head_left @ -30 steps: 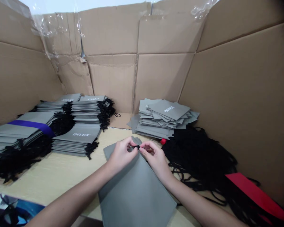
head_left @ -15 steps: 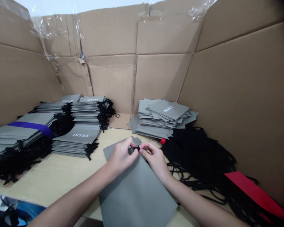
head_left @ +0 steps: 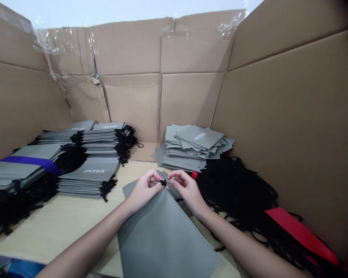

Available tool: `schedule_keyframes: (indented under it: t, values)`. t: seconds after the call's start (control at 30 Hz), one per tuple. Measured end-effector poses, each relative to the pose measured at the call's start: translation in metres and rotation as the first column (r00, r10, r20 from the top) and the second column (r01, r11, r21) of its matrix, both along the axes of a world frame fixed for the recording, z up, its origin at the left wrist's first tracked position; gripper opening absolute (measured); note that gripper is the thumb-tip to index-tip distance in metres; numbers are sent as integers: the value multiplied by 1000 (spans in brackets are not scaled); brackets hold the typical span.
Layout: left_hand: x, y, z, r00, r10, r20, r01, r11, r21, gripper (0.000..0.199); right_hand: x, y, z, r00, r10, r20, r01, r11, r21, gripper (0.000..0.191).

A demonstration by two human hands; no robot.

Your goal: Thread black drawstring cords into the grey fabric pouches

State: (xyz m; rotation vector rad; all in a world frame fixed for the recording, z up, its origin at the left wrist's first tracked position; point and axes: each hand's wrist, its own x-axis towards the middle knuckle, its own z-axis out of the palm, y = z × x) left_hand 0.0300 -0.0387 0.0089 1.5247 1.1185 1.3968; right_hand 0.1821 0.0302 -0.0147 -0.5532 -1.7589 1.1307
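A flat grey bag (head_left: pixel 165 235) lies at the front of the table, its top corner under my hands. A small knotted black cord (head_left: pixel 163 182) sits at that corner. My left hand (head_left: pixel 146 189) pinches the cord between thumb and fingers. Just right of the knot is my right hand (head_left: pixel 188 189), its thumb and index finger curled and a little apart, with nothing visible between them. Part of another grey piece shows beneath the bag's top edge.
Neat stacks of grey bags (head_left: pixel 88 173) with black cords stand at the left, one under a purple band (head_left: pixel 31 162). Loose grey bags (head_left: pixel 200 137) are piled at the back right, beside black cords (head_left: pixel 237 189) and a red strip (head_left: pixel 301 231). Cardboard walls (head_left: pixel 130 50) enclose the table.
My right thumb and finger have come off the knot and moved slightly apart. My left hand still pinches it. The view has shifted a little to the right and up.
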Motion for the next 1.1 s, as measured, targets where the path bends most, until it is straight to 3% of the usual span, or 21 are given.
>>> schedule_keyframes:
  t: [0.23, 0.43, 0.6, 0.73, 0.83, 0.93, 1.03, 1.1]
  values:
    - [0, 0, -5, 999, -36, -13, 36, 999, -19, 24, 3, -2, 0, 993, 65, 100, -80, 984, 157, 8]
    - [0, 0, -7, 992, -127, 12, 128, 990, -54, 22, 5, 1, 4, 975, 161, 153, -185, 969, 161, 8]
    - [2, 0, -10, 992, -130, -1, 130, 991, -43, 19, 10, -5, 8, 965, -62, 256, -54, 905, 422, 9]
    - [4, -1, -13, 985, -82, -153, 84, 996, 5, 14, 11, -11, 6, 926, -210, 314, 5, 838, 545, 13]
    - [3, -2, -13, 932, -10, -363, 38, 997, 72, 10, 9, -15, 5, 909, -232, 345, 22, 856, 516, 14]
    - [2, -4, -11, 823, 118, -555, -16, 982, 186, 8, 6, -17, 4, 917, -209, 341, 45, 901, 431, 13]
    - [1, -8, -9, 728, 202, -655, -10, 959, 284, 12, 4, -16, 1, 939, -149, 308, 48, 949, 313, 10]
    - [1, -9, -8, 717, 216, -663, -10, 954, 300, 13, 2, -14, -3, 962, -58, 267, 9, 984, 180, 13]
